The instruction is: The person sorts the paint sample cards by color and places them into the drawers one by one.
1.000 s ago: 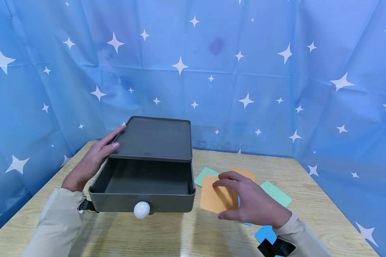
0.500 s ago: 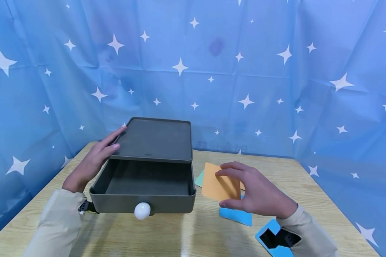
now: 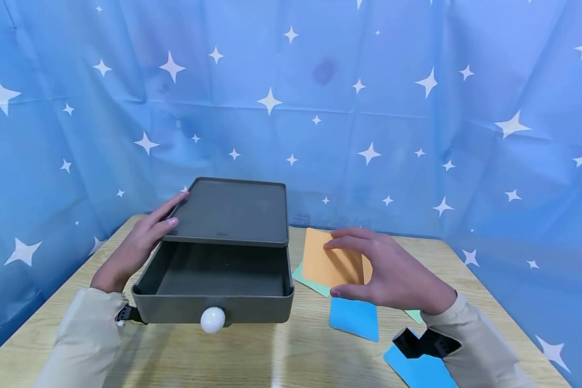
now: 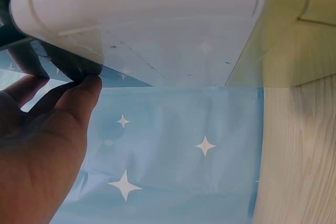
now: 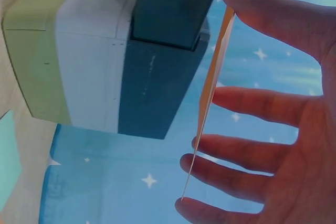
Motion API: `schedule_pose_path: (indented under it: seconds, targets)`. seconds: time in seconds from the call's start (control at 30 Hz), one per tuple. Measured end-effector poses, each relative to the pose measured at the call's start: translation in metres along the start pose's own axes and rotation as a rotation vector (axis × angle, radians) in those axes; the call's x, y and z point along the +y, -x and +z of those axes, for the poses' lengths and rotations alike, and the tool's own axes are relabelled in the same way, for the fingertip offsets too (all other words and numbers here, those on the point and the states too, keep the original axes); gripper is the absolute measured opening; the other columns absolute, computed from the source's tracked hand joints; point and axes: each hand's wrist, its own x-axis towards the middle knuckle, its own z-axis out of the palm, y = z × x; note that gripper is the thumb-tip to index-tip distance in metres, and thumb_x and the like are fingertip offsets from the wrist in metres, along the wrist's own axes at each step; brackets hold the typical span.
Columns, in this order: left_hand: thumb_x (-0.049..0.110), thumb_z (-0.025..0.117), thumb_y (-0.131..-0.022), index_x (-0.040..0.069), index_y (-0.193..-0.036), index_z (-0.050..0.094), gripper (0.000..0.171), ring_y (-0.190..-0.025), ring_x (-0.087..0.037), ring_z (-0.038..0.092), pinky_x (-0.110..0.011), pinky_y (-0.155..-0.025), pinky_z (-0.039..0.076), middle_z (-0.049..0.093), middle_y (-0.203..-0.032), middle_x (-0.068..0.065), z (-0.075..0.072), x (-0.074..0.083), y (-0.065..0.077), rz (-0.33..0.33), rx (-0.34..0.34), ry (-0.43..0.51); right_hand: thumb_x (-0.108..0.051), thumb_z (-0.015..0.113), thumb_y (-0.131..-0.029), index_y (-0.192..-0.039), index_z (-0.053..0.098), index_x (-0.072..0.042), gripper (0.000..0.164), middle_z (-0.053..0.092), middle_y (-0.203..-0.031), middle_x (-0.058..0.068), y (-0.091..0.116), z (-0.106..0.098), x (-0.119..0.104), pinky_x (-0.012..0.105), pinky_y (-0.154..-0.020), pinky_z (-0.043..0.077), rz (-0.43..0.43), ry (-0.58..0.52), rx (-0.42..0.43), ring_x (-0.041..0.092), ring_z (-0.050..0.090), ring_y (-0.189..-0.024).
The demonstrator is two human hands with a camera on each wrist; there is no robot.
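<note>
As the right hand (image 3: 393,267) rises, orange paper (image 3: 322,261) lifts.

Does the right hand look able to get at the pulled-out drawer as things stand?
Probably yes. The right hand, holding an orange sheet, is beside the drawer. The drawer's front part is uncovered, nothing visible blocks the way, and the left hand is on the opposite side.
</note>
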Motion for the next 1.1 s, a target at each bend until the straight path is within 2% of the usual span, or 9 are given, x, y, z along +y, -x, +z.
schedule_pose_path:
  seconds: [0.37, 0.6, 1.1]
  targets:
    - [0.030, 0.037, -0.109, 0.031, -0.162, 0.019, 0.056, -0.153, -0.044, 0.015, -0.076, -0.112, 0.020, 0.008, -0.171, -0.004, -0.002, 0.000, -0.001, 0.001, 0.005, -0.004, -0.043, 0.082, -0.081, -0.131, 0.066, -0.022, 0.057, 0.061, -0.141, 0.005, -0.015, -0.011, -0.013, 0.049, -0.093, 0.054, -0.043, -0.001, 0.008, 0.030, 0.060, -0.128]
    - [0.030, 0.037, -0.109, 0.031, -0.162, 0.019, 0.056, -0.154, -0.043, 0.013, -0.076, -0.112, 0.019, 0.009, -0.171, -0.004, -0.001, -0.001, 0.001, 0.005, 0.008, -0.003, -0.043, 0.082, -0.081, -0.131, 0.065, -0.025, 0.055, 0.061, -0.142, 0.002, -0.023, -0.015, -0.024, 0.044, -0.090, 0.055, -0.064, -0.020, -0.002, 0.025, 0.061, -0.125]
    - [0.032, 0.037, -0.109, 0.032, -0.162, 0.019, 0.056, -0.154, -0.042, 0.012, -0.076, -0.112, 0.019, 0.007, -0.172, -0.003, -0.001, -0.001, 0.002, -0.006, 0.003, 0.006, -0.044, 0.082, -0.081, -0.129, 0.065, -0.024, 0.055, 0.060, -0.143, 0.001, -0.035, -0.017, -0.047, 0.047, -0.097, 0.052, -0.176, -0.049, -0.004, 0.024, 0.059, -0.131]
